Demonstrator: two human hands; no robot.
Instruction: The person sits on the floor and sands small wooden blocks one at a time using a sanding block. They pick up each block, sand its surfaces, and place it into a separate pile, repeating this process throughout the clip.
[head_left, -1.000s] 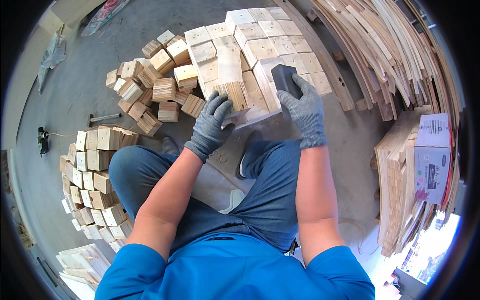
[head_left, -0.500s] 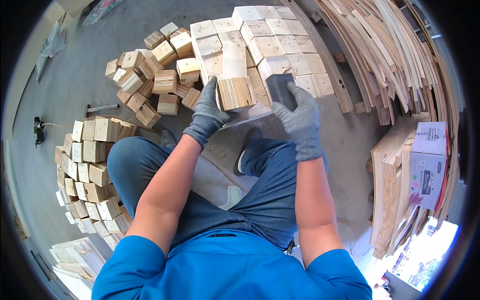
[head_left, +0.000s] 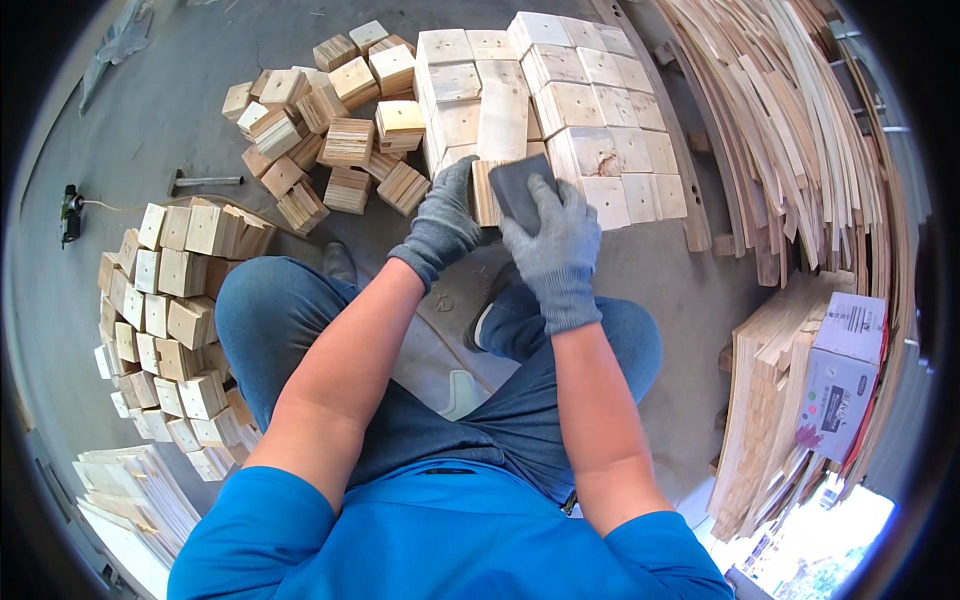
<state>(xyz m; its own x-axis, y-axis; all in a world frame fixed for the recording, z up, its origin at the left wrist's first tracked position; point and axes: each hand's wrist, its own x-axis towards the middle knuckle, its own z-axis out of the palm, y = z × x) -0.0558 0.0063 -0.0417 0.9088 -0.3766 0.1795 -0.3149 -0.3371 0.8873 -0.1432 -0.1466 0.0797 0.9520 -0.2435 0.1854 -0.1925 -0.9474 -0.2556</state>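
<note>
My left hand [head_left: 443,220], in a grey knit glove, grips the left side of a wooden block [head_left: 484,192] whose near face shows layered strips. In my gloved right hand [head_left: 556,235] is a dark grey sanding block [head_left: 514,194], held over the right part of that layered face. It covers much of the wooden block, and whether the two touch is hard to tell. Just beyond my hands stand rows of pale wooden blocks [head_left: 585,100], closely set with their smooth faces up.
Loose wooden blocks [head_left: 348,142] lie heaped at the far left, above a stacked pile of blocks [head_left: 180,325]. A hammer [head_left: 208,181] and a power tool [head_left: 71,214] rest on the floor. Long wooden strips [head_left: 750,120] and a cardboard box [head_left: 845,375] line the right.
My right hand has brought the sanding block leftward, from beside the wooden block to over its near face. My left hand still grips the wooden block; the whole view has shifted slightly.
</note>
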